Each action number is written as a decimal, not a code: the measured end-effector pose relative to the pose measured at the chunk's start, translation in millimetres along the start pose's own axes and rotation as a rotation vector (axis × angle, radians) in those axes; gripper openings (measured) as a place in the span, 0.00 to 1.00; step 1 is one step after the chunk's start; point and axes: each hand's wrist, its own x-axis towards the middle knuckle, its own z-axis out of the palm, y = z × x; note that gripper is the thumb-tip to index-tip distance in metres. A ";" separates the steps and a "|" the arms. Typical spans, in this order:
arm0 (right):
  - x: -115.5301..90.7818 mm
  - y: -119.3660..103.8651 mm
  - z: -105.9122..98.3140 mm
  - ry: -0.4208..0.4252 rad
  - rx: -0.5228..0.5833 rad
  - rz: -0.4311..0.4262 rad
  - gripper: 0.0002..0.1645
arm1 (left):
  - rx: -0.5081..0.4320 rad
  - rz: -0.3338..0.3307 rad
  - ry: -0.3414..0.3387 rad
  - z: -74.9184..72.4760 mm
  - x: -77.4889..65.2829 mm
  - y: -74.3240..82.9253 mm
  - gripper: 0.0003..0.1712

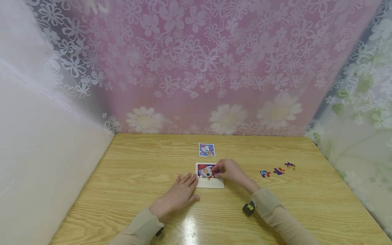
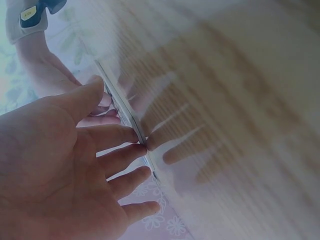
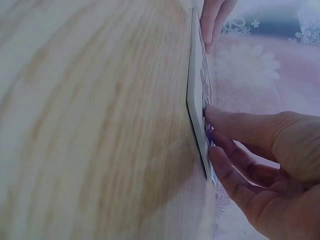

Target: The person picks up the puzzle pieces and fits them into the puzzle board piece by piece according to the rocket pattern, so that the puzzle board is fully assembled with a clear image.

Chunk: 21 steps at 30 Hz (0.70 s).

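Observation:
A white puzzle board (image 1: 210,183) lies flat on the table, its upper part filled with joined jigsaw pieces (image 1: 204,170) showing a white character in a red hat. My left hand (image 1: 180,194) rests on the table with fingers extended, the fingertips touching the board's left edge; the left wrist view shows this hand (image 2: 75,160) from the palm side. On the board's right side, my right hand (image 1: 231,171) pinches a purple puzzle piece (image 3: 210,136) between thumb and fingers, low against the surface. The fingers hide most of that piece.
A small picture card (image 1: 207,149) lies behind the board. Several loose puzzle pieces (image 1: 279,171) are spread on the wooden table (image 1: 137,163) to the right. Flower-patterned curtains (image 1: 196,68) stand behind the table and along its sides.

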 end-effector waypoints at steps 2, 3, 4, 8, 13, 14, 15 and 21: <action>-0.3 -0.9 0.3 0.010 0.007 0.014 0.11 | -0.003 -0.001 0.000 -0.1 -0.2 0.1 0.40; -0.6 -1.3 0.1 0.018 0.016 0.024 0.10 | -0.005 -0.001 -0.001 -0.2 -0.3 0.3 0.40; -0.9 -1.9 -0.3 0.027 0.033 0.042 0.08 | -0.007 -0.001 -0.001 -0.4 -0.3 0.5 0.40; -2.8 -1.5 -3.9 0.082 0.101 0.107 0.04 | -0.009 0.001 0.005 -1.2 -0.6 1.2 0.40; -8.5 7.1 -9.8 0.166 0.159 0.117 0.09 | -0.009 0.000 0.004 -1.1 -0.9 1.1 0.40; -9.9 9.0 -11.1 0.180 0.170 0.115 0.09 | -0.010 0.000 0.002 -1.0 -1.0 1.0 0.40; -11.4 11.1 -12.5 0.192 0.183 0.114 0.10 | -0.011 0.000 0.000 -1.0 -1.0 1.0 0.40; -20.5 24.1 -20.1 0.234 0.253 0.121 0.12 | -0.019 -0.001 -0.002 -1.1 -1.3 1.2 0.40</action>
